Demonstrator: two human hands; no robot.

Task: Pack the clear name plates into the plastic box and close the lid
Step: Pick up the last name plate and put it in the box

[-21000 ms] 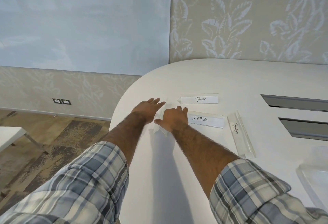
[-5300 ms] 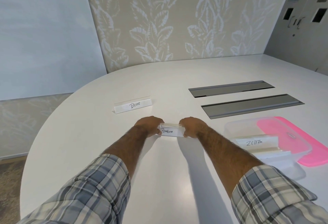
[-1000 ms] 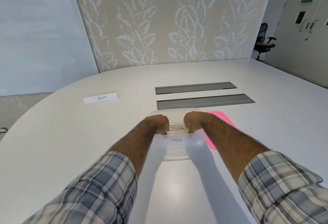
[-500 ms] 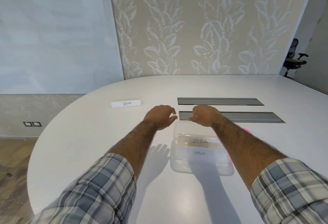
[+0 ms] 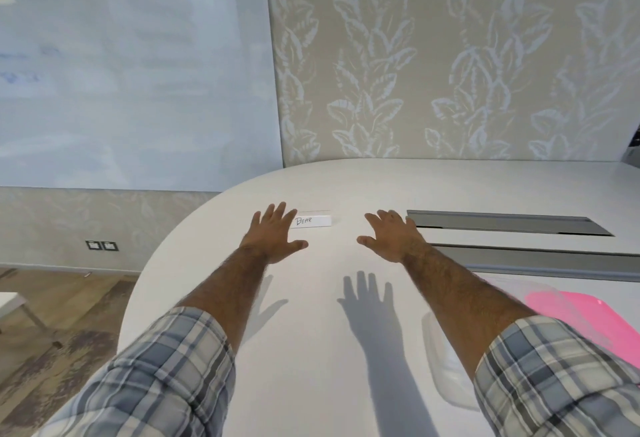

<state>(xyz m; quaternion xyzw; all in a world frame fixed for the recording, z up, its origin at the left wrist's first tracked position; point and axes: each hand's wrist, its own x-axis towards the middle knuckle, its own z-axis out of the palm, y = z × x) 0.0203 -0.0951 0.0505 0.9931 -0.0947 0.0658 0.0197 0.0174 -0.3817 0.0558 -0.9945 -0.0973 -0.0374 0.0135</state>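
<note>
A: Where was the BEAR plate [image 5: 313, 221]?
B: On the table [image 5: 304, 332], far side, between the two hands. The left hand [image 5: 273, 237] covered its left end. Whether it touched, I couldn't tell.
A: And the grips?
B: Both had fingers spread and held nothing. The right hand [image 5: 391, 239] was apart from the plate.
A: The box [image 5: 445, 371]?
B: Near right, partly under the right forearm [image 5: 460, 298], with the pink lid [image 5: 581, 319] beside it.

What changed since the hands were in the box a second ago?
Both hands left the clear plastic box and reached forward, fingers spread: the left hand is at the left end of the clear name plate marked Bear, the right hand hovers to its right. Neither holds anything. The Bear plate stays on the white table; the pink lid stays off.
</note>
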